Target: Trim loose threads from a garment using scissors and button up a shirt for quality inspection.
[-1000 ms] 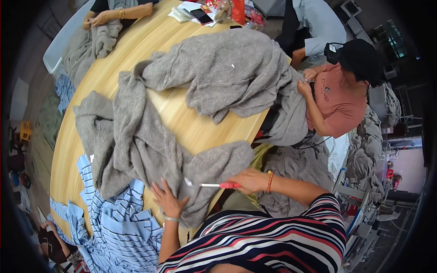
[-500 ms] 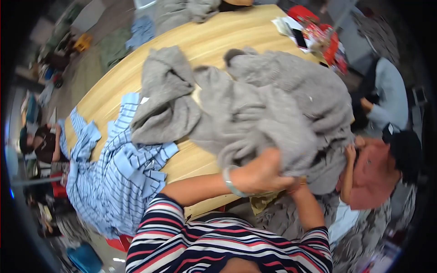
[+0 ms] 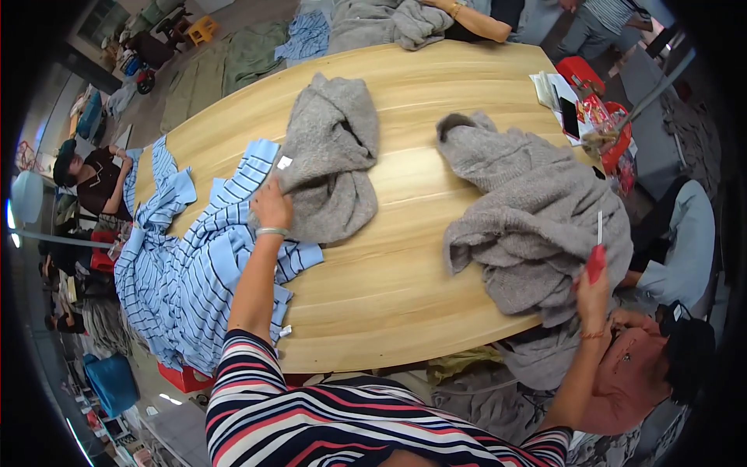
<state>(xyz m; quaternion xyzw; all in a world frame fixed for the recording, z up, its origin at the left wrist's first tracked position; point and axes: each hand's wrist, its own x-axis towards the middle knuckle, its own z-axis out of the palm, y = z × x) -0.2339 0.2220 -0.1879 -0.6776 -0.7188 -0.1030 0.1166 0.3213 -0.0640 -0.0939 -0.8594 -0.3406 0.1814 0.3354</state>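
My left hand is at the near left edge of a folded grey knit garment, its fingers closed on the fabric close to a small white tag. Off to the right, my right hand grips a red-handled tool with a slim metal blade pointing away from me; its exact kind is hard to make out. Beneath the blade lies a heap of grey knit garments. Blue striped shirts spread over the table's left side, partly beside my left forearm.
The curved wooden table spans the middle. At its far right are a phone, papers and red bags. Co-workers sit at the left, the right and the far edge. A red bin stands under the near left edge.
My hands have parted: the left went to the left grey garment, the right to the far side of the heap. Grey fabric from the middle now lies on the right. The red-handled tool has become visible.
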